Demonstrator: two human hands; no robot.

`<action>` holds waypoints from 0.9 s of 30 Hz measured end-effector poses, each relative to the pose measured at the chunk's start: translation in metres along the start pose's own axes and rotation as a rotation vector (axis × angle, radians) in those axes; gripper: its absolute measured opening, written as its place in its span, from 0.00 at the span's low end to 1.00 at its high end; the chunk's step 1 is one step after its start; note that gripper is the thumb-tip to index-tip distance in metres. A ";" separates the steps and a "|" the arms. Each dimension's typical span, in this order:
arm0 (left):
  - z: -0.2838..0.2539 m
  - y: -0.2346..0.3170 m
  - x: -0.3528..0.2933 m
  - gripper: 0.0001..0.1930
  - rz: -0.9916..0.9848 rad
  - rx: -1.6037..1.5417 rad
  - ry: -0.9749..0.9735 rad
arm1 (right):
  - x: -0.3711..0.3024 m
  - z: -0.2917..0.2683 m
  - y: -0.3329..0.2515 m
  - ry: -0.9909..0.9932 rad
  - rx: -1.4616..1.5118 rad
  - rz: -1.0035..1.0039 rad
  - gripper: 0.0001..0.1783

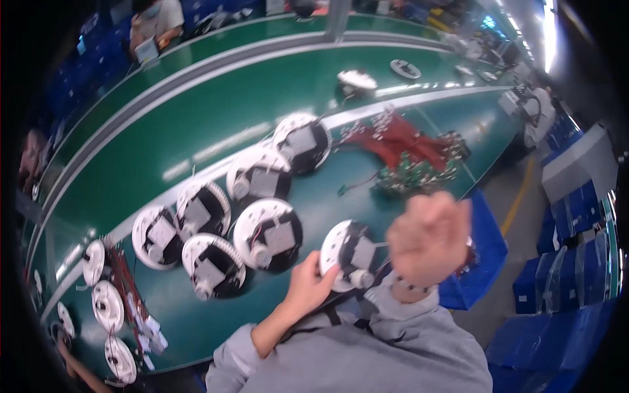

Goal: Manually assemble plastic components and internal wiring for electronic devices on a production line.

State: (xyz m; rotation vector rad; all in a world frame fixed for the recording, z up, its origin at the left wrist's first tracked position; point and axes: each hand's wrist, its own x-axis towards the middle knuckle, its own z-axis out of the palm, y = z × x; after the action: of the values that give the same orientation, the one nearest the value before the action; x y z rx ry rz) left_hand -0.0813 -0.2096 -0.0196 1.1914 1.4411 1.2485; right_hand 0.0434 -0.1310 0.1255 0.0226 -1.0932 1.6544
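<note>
My left hand [308, 283] grips the near rim of a round white housing [335, 252], thumb on top. The housing carries a black inner part, a grey square module and a small white cylinder. My right hand [429, 239], blurred by motion, is raised just right of it with the fingers curled in. What those fingers hold, if anything, I cannot make out. Beyond my right hand lies a heap of green circuit boards [416, 175] with red wires [400, 141].
Several similar housings [267, 234] stand left of my hands on the green table [314, 196]. A blue bin [481, 252] is at the right edge. Wire bundles [124, 281] and white round parts [108, 306] lie far left. A conveyor [216, 111] runs behind; a person [157, 26] sits across it.
</note>
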 end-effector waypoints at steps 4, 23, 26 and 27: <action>-0.045 0.056 -0.018 0.36 0.052 0.802 -0.009 | 0.001 -0.005 0.026 0.021 -0.190 -0.011 0.22; -0.017 0.102 0.039 0.11 0.440 0.094 -0.313 | -0.013 -0.032 0.022 -0.317 -0.961 -0.114 0.11; -0.017 0.112 0.044 0.09 0.392 0.123 -0.418 | -0.008 -0.032 0.015 -0.290 -0.963 -0.235 0.07; -0.018 0.112 0.043 0.07 0.396 0.104 -0.438 | -0.010 -0.033 0.016 -0.291 -0.941 -0.259 0.06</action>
State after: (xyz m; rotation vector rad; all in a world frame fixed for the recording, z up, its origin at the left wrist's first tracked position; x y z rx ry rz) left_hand -0.0923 -0.1660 0.0932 1.7579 0.9835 1.0799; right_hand 0.0516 -0.1164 0.0913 -0.2027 -1.9125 0.8029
